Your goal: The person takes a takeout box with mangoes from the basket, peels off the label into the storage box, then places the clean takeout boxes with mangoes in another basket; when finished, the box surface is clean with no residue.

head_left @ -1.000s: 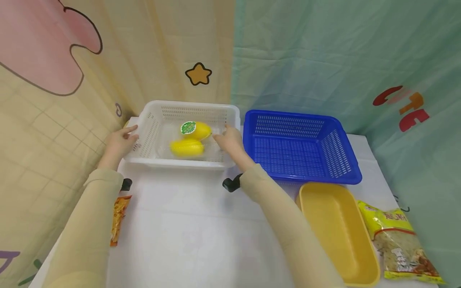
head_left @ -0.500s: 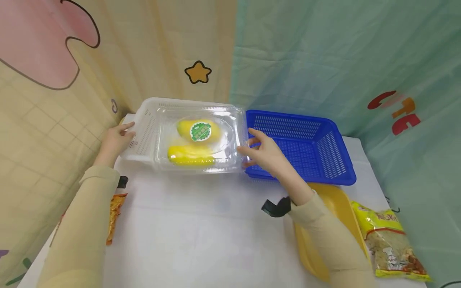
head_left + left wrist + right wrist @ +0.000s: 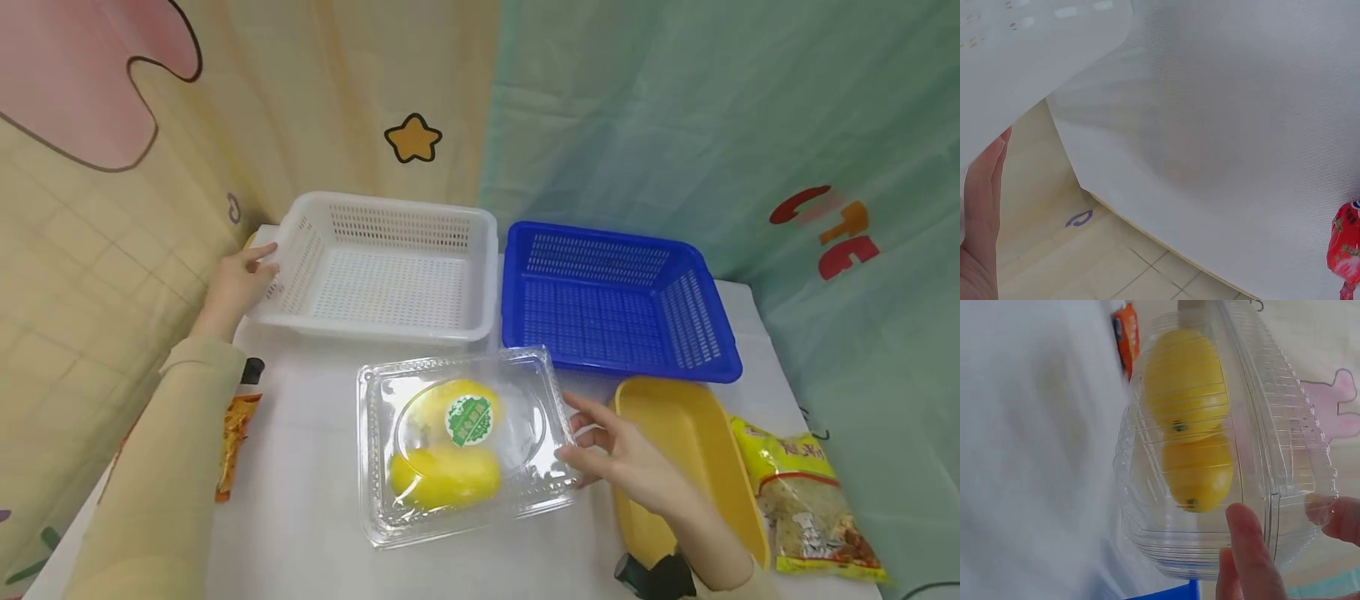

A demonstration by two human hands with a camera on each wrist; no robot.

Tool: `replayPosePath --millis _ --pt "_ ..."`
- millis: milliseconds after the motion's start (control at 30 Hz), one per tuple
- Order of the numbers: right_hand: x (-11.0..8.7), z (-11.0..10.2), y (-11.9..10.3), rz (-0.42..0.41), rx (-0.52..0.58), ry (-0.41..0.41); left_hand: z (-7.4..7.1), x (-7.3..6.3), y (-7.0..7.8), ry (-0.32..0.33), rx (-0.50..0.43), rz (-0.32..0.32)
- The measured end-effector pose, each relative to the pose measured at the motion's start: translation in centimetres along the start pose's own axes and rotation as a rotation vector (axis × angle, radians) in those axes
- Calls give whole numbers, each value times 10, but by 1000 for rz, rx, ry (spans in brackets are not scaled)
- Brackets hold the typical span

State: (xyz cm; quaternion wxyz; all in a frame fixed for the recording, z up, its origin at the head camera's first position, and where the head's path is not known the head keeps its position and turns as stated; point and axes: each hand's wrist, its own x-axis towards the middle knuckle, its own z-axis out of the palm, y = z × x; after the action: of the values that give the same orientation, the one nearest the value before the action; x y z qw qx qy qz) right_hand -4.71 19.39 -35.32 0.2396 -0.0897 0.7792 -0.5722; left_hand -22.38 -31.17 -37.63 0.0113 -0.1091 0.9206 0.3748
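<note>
My right hand [image 3: 626, 454] pinches the right end of a clear plastic clamshell box [image 3: 525, 475], held over the table in front of the baskets. Inside lie two yellow fruits [image 3: 1186, 378], with small dark green stem ends showing in the right wrist view. A round green-and-white sticker [image 3: 469, 420] is on the box. At the back left, my left hand [image 3: 234, 287] holds the left end of a white plastic basket [image 3: 390, 327], which has nothing in it. The left wrist view shows fingers [image 3: 984, 194] against the outside of its wall.
A blue basket [image 3: 611, 364] stands right of the white one, with a yellow tub [image 3: 686, 450] in front of it. Beyond the tub lies a yellow food bag [image 3: 813, 500]. An orange snack packet [image 3: 235, 446] lies by the left sleeve. Curtains rise behind and beside the table.
The right hand has taken hold of the clear box, lifted it out of the white basket and brought it towards the front. The left hand has stayed at the white basket's left end.
</note>
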Motion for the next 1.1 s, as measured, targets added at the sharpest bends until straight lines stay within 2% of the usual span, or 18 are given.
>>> replayPosePath --millis 200,400,600,833,900,1000,1100 --pt "-10 6 30 87 68 16 -1 0 2 2 0 -3" --pt "-7 8 48 160 78 97 2 3 -1 -7 5 2" --pt "-4 8 61 200 88 90 4 4 -2 -11 15 -4" --pt "0 7 63 198 86 94 6 2 -4 1 16 -15" --pt "1 6 63 202 77 94 9 -1 -5 35 23 14" --pt "1 6 63 209 69 103 17 -13 2 129 25 93" --pt "0 6 62 221 55 122 30 -35 17 240 29 233"
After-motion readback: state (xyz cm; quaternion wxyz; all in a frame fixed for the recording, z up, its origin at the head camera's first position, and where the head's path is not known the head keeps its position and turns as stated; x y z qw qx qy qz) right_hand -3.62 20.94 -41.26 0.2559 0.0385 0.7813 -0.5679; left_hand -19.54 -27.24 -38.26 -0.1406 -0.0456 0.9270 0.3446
